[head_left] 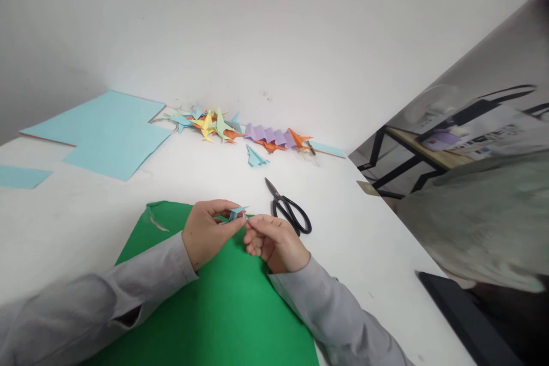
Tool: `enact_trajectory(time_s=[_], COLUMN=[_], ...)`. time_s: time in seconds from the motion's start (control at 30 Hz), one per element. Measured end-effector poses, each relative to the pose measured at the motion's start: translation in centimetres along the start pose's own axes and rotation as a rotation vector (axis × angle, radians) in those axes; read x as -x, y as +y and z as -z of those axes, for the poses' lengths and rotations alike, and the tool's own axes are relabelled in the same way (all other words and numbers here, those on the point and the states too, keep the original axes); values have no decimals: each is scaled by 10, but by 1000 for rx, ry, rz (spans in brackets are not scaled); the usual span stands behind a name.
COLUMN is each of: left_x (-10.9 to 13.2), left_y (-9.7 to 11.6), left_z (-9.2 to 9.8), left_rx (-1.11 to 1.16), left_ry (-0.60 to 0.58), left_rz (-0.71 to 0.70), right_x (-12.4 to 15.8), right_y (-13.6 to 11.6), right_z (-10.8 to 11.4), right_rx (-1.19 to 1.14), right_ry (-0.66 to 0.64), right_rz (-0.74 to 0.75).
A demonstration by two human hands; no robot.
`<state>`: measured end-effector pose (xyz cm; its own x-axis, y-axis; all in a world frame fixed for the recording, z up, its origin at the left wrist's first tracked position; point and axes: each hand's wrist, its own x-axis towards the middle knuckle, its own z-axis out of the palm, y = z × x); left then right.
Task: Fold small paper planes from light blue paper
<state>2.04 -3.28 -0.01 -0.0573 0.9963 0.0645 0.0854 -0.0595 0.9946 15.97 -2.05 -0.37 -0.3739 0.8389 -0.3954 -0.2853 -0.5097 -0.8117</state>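
Above the upper part of a green sheet point(231, 309), my left hand point(206, 233) holds a small light blue folded paper figure point(235, 214) between thumb and fingers. The thumb and forefinger of my right hand point(278, 240) are pinched at the figure's right end, with the other fingers curled below. My fingers hide part of the figure, so its full shape does not show. Just beyond my right hand lies a pair of black-handled scissors point(294, 214), blades pointing away to the upper left.
Along the wall sit several colourful folded paper figures point(214, 124) and a purple zigzag-folded strip point(269, 135). A separate light blue figure point(256, 156) lies before them. Light blue sheets point(118, 143) cover the table's far left. At right, a dark flat object point(454, 309) juts past the table edge.
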Motion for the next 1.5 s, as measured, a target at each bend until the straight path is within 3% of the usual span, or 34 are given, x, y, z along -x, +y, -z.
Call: enact_trajectory(time_s=[0.27,0.53,1.5], left_x=[-1,-2,-1], left_y=[3,6,8], left_z=[-1,-3,0], left_rx=[132,215,195], left_ry=[1,-10,-85], left_rz=[65,185,159], right_x=[0,3,2], right_y=[5,8,4], right_z=[-2,-3,1], right_rx=[51,299,287], right_ry=[50,93,102], right_rz=[81,281,307])
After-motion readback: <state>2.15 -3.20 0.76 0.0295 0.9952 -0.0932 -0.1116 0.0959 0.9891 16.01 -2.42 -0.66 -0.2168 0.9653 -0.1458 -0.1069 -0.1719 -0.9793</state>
